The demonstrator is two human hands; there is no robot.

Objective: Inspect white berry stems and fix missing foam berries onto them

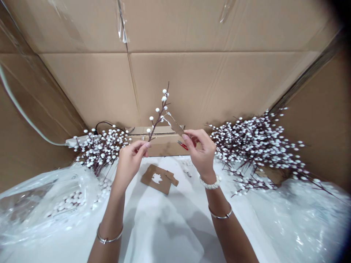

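My left hand [131,160] pinches the lower end of a dark berry branch [158,120] with white berries, which stands upright and leans a little right. In my right hand [201,151] is a narrow cardboard strip [175,125]; white matter at its far tip touches or nearly touches the branch. A red-handled tool [182,145] shows by my right fingers; whether it is held or lies behind them I cannot tell. Below and between the hands, a brown cardboard piece [157,179] with a white patch lies on the white surface [170,226].
A bunch of berry branches [102,148] stands at the left, a larger bunch [255,142] at the right. Clear plastic bags [82,179] lie on both sides. A low cardboard box [161,146] sits at the back against a cardboard wall [178,80]. A white cable [24,113] hangs left.
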